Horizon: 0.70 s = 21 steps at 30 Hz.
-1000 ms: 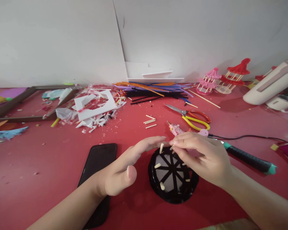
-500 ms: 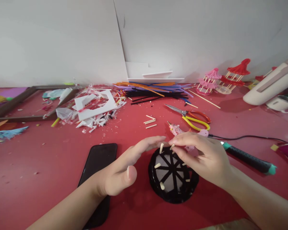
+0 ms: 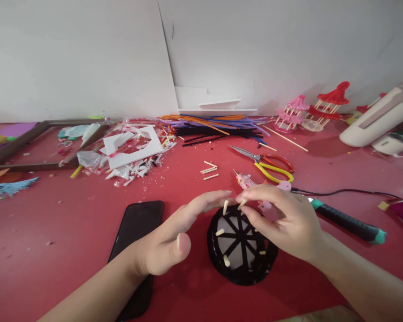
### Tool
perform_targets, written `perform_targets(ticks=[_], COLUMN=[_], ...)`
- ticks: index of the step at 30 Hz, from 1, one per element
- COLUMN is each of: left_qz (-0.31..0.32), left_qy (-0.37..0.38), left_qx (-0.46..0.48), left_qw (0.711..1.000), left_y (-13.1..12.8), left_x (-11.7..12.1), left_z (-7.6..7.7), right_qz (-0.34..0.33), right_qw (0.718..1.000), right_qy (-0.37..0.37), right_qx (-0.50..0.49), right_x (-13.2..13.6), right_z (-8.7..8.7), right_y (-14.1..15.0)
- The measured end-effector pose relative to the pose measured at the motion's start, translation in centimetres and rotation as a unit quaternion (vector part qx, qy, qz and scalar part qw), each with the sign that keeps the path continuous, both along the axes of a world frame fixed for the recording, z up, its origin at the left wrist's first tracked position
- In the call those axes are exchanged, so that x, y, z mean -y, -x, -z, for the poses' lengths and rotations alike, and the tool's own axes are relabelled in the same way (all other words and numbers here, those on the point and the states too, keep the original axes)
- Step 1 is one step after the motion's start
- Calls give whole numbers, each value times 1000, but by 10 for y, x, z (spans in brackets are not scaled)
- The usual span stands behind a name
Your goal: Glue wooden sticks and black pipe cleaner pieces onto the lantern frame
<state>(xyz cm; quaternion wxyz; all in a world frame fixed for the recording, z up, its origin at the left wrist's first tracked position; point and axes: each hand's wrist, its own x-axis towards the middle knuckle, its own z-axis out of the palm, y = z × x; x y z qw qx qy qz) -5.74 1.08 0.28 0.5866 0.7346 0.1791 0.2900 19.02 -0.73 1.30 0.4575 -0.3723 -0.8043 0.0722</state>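
A round black base [image 3: 243, 273] with spoke-like strips over a pale disc lies on the red table. Several short wooden sticks [image 3: 225, 207] stand around its rim. At the far edge, my right hand [image 3: 285, 219] pinches one short wooden stick [image 3: 242, 203] between thumb and index finger. My left hand [image 3: 177, 237] is open at the left of the base, fingers stretched toward its far rim and thumb apart. Whether those fingertips touch the base is hard to tell. Beyond the hands lie a few loose short sticks [image 3: 211, 177].
A black phone [image 3: 137, 228] lies partly under my left forearm. Scissors [image 3: 262, 161], a pink glue gun [image 3: 245, 180] with a cord and a black-green cutter [image 3: 349, 221] are near my right hand. Pipe cleaners [image 3: 215, 127], foam scraps [image 3: 134, 150] and small pavilions [image 3: 327, 107] sit behind.
My right fingers have shifted slightly, and more of the pinched stick shows between them. My left hand and the base have hardly moved.
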Motion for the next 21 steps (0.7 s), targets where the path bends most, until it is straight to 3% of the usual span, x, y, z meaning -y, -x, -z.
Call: perform_targets(ticks=[9, 15, 21], left_qz=[-1, -3, -8], left_qy=[-9, -13, -5], left_qx=[17, 23, 13], left_qw=[1000, 1000, 1000], left_y=[-2, 1, 2], left_x=[2, 1, 1], left_z=[-2, 1, 1], right_qz=[-20, -69, -35], right_qw=[1000, 998, 999], right_qy=[10, -2, 11], right_qx=[-8, -13, -19], right_x=[0, -2, 0], right_z=[-1, -4, -3], right_y=[-1, 0, -3])
